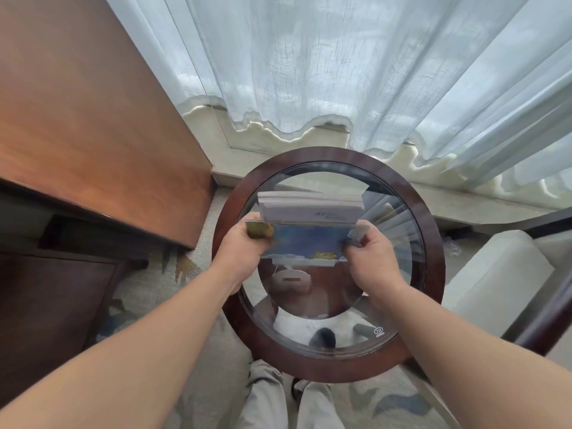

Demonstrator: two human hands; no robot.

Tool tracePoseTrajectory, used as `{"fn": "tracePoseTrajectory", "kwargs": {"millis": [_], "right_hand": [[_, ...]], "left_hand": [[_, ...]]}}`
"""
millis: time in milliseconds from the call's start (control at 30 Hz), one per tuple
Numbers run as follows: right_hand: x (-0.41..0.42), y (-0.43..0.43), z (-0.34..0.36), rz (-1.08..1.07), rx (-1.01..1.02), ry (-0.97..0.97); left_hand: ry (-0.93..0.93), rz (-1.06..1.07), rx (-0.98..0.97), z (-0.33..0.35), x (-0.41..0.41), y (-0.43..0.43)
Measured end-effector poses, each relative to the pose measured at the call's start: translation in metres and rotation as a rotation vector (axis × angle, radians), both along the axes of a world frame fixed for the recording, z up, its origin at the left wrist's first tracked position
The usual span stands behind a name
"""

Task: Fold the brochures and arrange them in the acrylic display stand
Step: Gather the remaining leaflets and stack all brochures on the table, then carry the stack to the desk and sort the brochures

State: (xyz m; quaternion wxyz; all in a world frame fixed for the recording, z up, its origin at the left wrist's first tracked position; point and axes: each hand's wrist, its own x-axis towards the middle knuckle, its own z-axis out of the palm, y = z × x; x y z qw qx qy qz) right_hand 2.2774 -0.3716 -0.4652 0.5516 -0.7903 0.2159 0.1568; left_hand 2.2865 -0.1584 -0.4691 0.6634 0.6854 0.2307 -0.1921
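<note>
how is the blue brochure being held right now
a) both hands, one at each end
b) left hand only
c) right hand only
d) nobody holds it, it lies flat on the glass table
a: the left hand grips the left end of the blue brochure and the right hand pinches its right end.

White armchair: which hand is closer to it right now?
Right. The right hand pinches the brochure at its right end, on the side of the armchair. The left hand grips the brochure's opposite end, farther from the armchair.
</note>
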Motion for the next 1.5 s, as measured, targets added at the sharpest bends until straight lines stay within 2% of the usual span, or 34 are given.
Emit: {"fn": "tracePoseTrajectory", "kwargs": {"millis": [133, 433, 800, 1100, 1267, 1500], "right_hand": [[-0.004, 0.002, -0.003, 0.033, -0.032, -0.019], [-0.007, -0.001, -0.004, 0.081, -0.076, -0.044], [-0.001, -0.004, 0.013, 0.114, -0.141, -0.043], [-0.004, -0.005, 0.005, 0.185, -0.227, -0.011], [0.016, 0.008, 0.043, 0.264, -0.249, -0.098], [0.048, 0.070, 0.134, 0.425, -0.150, -0.278]], "left_hand": [[-0.060, -0.014, -0.012, 0.001, -0.005, -0.005], [-0.072, 0.011, -0.035, 0.002, -0.010, -0.004], [-0.036, -0.017, 0.037, 0.016, -0.012, 0.000], [0.020, -0.010, 0.081, 0.000, -0.024, 0.001], [-0.033, 0.019, 0.110, 0.044, -0.014, 0.017], [-0.115, 0.172, 0.225, 0.142, -0.022, 0.079]]}}
